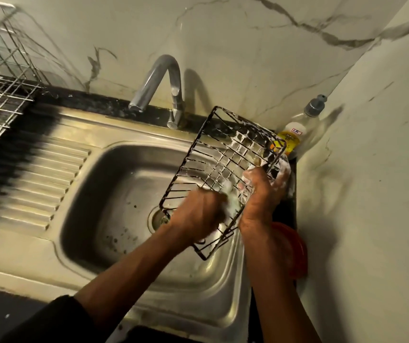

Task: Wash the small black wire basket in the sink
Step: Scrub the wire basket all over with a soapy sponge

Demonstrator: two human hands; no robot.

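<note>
The small black wire basket [223, 154] is tilted over the right side of the steel sink [124, 189], its grid covered in white foam. My right hand [262, 194] grips the basket's right edge and holds it up. My left hand [203, 214] holds a pale soapy sponge [230, 201] pressed against the basket's lower part; the hand is motion-blurred. The tap [158, 82] stands behind the sink with no water running from it.
A silver wire dish rack [2, 95] stands at the far left beside the ribbed drainboard [44, 179]. A soap bottle [300, 127] sits in the back right corner. A red-orange object [295, 253] lies under my right forearm. Marble walls close off the back and right.
</note>
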